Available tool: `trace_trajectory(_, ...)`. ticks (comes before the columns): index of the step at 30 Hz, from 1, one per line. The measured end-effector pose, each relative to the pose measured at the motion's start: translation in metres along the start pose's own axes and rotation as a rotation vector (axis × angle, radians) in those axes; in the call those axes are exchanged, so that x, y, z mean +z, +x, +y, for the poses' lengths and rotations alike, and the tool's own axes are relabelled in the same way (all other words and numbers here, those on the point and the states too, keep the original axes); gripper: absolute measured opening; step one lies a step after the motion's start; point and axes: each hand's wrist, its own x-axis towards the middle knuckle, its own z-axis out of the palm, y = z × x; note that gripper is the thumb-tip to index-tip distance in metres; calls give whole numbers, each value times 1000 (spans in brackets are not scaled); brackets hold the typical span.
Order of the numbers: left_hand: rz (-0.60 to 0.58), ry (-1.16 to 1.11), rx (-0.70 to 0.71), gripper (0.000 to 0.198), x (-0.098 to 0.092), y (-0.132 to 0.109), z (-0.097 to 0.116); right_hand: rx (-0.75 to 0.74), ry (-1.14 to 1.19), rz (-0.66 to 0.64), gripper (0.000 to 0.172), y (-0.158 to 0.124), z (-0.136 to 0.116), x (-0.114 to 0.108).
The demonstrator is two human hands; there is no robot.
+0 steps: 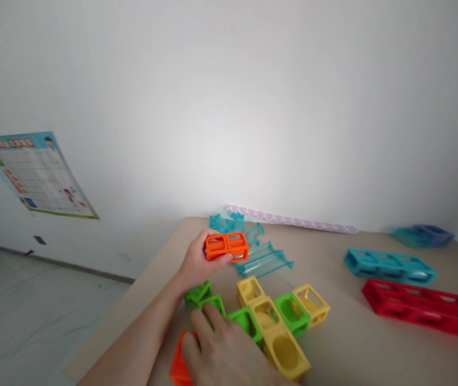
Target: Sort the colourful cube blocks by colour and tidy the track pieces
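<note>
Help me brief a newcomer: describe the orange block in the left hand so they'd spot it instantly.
Find the beige table against the white wall, then the left hand above its left side. It grips an orange block with two open frames side by side; the other orange piece is partly hidden by the right hand.

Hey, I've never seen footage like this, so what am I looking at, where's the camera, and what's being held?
There's no machine here: one person is working with two bare hands. The single picture comes from a camera worn on their head, looking forward and down. The left hand holds up an orange block made of two open cells. The right hand is lower, over green frames; its exact grip is hidden. On the table there are also yellow frames, clear teal pieces, and, off to the right, a solid teal block and a red block.
</note>
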Motion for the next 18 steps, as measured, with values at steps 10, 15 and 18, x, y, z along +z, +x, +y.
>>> trace_trajectory(10, 37, 26, 26, 38, -1, -1, 3, 106, 294, -191, 6, 4, 3, -17)
trace_trajectory(15, 97, -122, -30, 39, -4, 3, 7, 426, 696, 21, 13, 3, 42, -67)
trace_trajectory(18, 184, -306, -47, 40, -9, 8, 7, 543, 827, 292, 13, 0, 82, -66)
